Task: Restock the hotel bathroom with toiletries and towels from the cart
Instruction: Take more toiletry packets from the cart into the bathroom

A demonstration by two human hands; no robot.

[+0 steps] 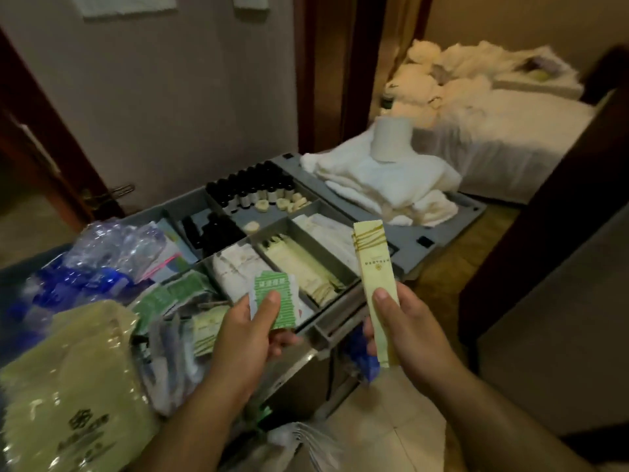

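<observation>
Toiletries are already in your grip: right hand pinches the long cream packet upright, left hand clasps the green sachet, towels lying beyond, upper centre, nearer your right.

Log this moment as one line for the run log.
stage: picking toiletries at cart tray | left hand: green sachet | right hand: long yellow packet | folded white towels: on cart, untouched

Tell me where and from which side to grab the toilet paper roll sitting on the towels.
Grip the toilet paper roll around its curved side wall, coming from above or from the near side. It stands upright on the folded white towels, so its round body is fully exposed. Both hands are occupied: the left hand holds a green packet, the right hand a long cream packet.
</observation>
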